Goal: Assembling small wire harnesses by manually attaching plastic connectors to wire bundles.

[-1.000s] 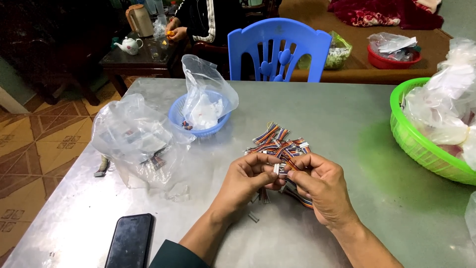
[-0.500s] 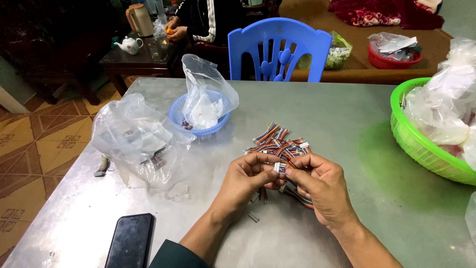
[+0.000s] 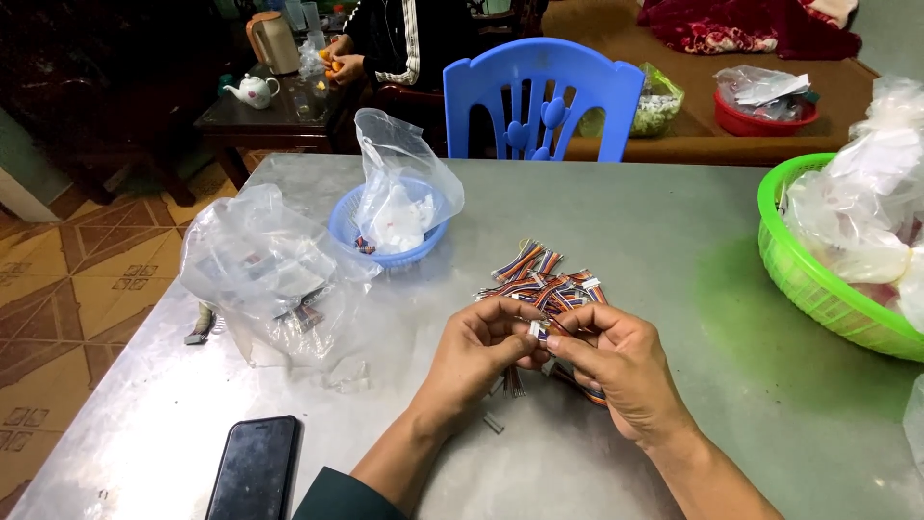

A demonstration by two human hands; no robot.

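A small white connector (image 3: 535,330) is being pinched between the fingertips of the left hand (image 3: 478,351) and the right hand (image 3: 616,366), both grips being closed on it just above the worktop (image 3: 674,221). A pile of striped ribbon wires (image 3: 544,279) is lying at 12 o'clock from the hands, touching them. A few loose wire pieces are being covered partly by the right hand; their number cannot be told. A black phone (image 3: 255,469) is lying at 8 o'clock, well apart. A clear bag (image 3: 265,265) is resting at 10 o'clock, and a blue bowl (image 3: 346,226) holding another bag is standing at 11 o'clock. A green basket (image 3: 799,279) is sitting at 3 o'clock. A blue chair (image 3: 544,96) is standing beyond the worktop.
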